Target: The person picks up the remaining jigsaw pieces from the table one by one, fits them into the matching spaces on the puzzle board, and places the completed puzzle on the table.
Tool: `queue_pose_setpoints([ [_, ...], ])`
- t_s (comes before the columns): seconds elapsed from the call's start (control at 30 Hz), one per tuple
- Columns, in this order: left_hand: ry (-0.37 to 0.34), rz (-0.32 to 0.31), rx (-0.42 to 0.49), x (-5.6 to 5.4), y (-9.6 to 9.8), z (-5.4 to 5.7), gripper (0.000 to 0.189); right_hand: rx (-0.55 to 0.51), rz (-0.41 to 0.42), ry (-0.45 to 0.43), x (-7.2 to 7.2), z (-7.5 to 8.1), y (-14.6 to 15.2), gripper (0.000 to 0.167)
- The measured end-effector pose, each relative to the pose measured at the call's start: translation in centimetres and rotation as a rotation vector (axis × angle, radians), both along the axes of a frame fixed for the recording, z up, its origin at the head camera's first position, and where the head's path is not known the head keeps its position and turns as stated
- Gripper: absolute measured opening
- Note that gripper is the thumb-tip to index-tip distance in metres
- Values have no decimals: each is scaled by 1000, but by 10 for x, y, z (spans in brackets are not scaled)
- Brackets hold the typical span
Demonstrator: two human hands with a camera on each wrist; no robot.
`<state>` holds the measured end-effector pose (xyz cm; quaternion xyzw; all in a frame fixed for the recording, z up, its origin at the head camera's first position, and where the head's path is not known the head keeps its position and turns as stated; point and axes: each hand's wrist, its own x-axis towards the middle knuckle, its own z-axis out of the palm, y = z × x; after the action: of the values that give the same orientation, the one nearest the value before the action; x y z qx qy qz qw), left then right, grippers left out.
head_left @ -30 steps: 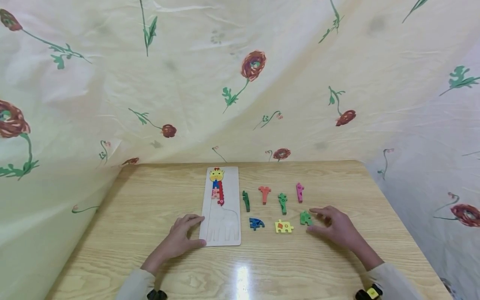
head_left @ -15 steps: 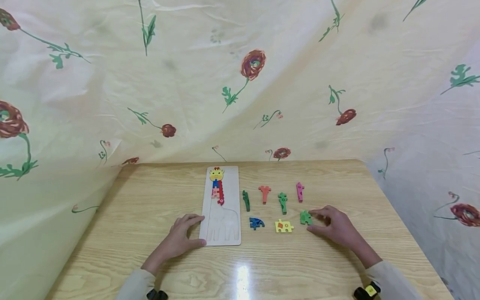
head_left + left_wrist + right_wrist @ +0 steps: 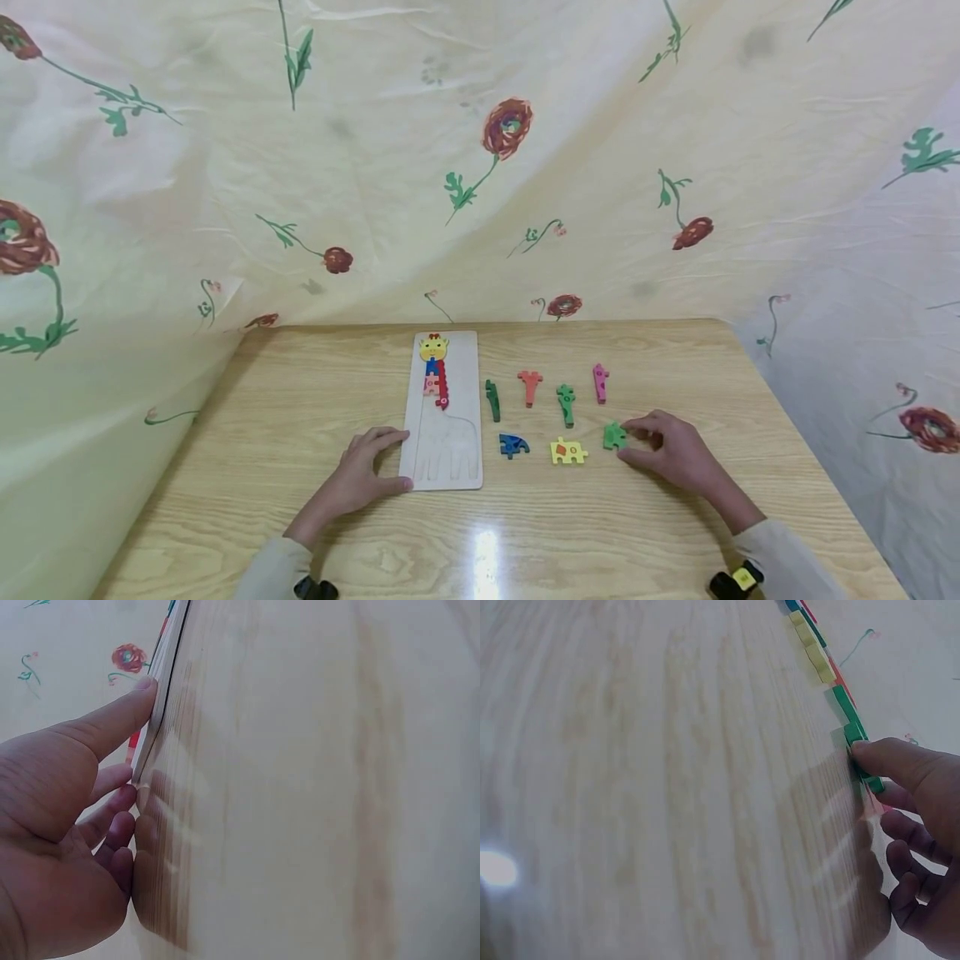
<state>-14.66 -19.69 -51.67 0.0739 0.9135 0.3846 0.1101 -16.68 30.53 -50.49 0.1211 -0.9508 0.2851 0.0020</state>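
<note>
We see a wood-grained worktop (image 3: 420, 542) with a bright glare spot (image 3: 486, 562) near its front. Behind it and down both sides hangs a pale cloth (image 3: 390, 167) printed with dark red flowers and green stems, creased in places.

The two hands work well apart, each forearm coming in from the near edge in a light sleeve. Our left hand (image 3: 362, 473) rests at the left edge of the giraffe puzzle board (image 3: 461, 379), thumb and index finger spaced apart along that edge, touching it without wrapping round. Our right hand (image 3: 666, 450) reaches in from the right, thumb and index finger pinching the green jigsaw piece (image 3: 614, 436) from its right side; we cannot tell whether the piece is clear of the wood.

The board lies flat left of the loose pieces, its upper recess filled with a yellow giraffe head (image 3: 433, 348) and blue, pink and red parts beneath. The green piece sits at the right end of the near row, just beside the yellow jigsaw piece (image 3: 567, 451), with the blue jigsaw piece (image 3: 513, 446) further left.
</note>
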Motion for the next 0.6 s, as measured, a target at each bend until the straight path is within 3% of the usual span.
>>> queue_pose_setpoints([
  [0.17, 5, 0, 6, 0, -1, -1, 75, 7, -1, 17, -2, 2, 0, 43],
  [0.6, 7, 5, 4, 0, 0, -1, 75, -7, 58, 185, -4, 18, -10, 35],
])
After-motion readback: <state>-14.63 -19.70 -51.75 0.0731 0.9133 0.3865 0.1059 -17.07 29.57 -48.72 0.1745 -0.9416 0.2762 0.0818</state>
